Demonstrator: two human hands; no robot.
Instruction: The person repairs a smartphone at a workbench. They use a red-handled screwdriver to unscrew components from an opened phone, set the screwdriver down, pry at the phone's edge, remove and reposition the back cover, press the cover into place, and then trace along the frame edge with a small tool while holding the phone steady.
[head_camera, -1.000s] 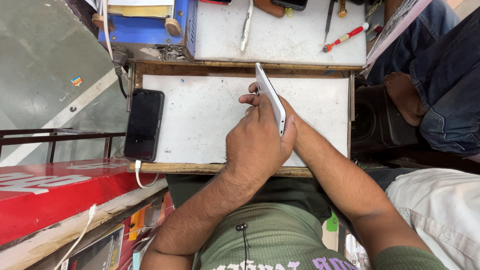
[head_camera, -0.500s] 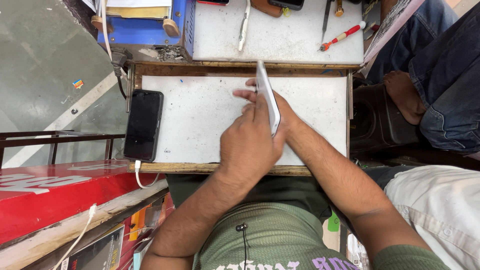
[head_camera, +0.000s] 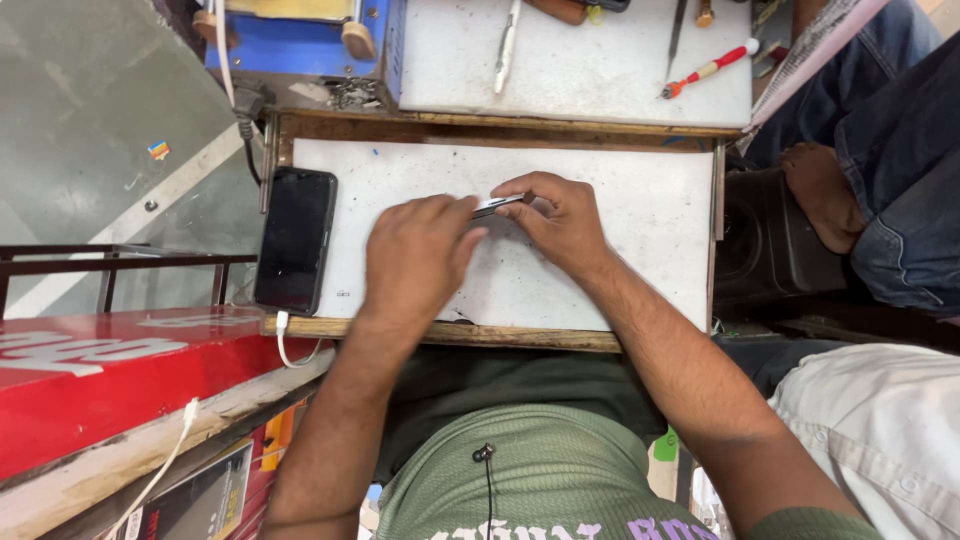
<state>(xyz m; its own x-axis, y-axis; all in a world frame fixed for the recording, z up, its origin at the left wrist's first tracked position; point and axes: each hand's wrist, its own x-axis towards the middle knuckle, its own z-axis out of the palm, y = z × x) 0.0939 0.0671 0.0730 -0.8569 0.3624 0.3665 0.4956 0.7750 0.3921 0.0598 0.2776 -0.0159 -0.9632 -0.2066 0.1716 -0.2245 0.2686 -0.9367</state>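
Note:
Both my hands meet over a white work board (head_camera: 640, 200) set in a wooden frame. My left hand (head_camera: 415, 262) and my right hand (head_camera: 560, 218) each grip a slim silver phone (head_camera: 497, 205), held low over the board with only a short stretch of its edge showing between my fingers. The rest of the phone is hidden under my hands. A black phone (head_camera: 295, 240) lies face up at the board's left edge, with a white cable (head_camera: 283, 340) plugged into its near end.
A second white board (head_camera: 590, 70) lies beyond, carrying a red-handled screwdriver (head_camera: 708, 68), tweezers (head_camera: 506, 45) and other tools. A blue device (head_camera: 300, 40) sits at the far left. A red counter (head_camera: 110, 370) is on my left. Another person's jeans-clad leg and bare foot (head_camera: 820, 195) are at right.
The silver phone stood on edge, high above the board, in my hands. Now both hands have lowered it flat toward the board and spread apart, left hand moved left.

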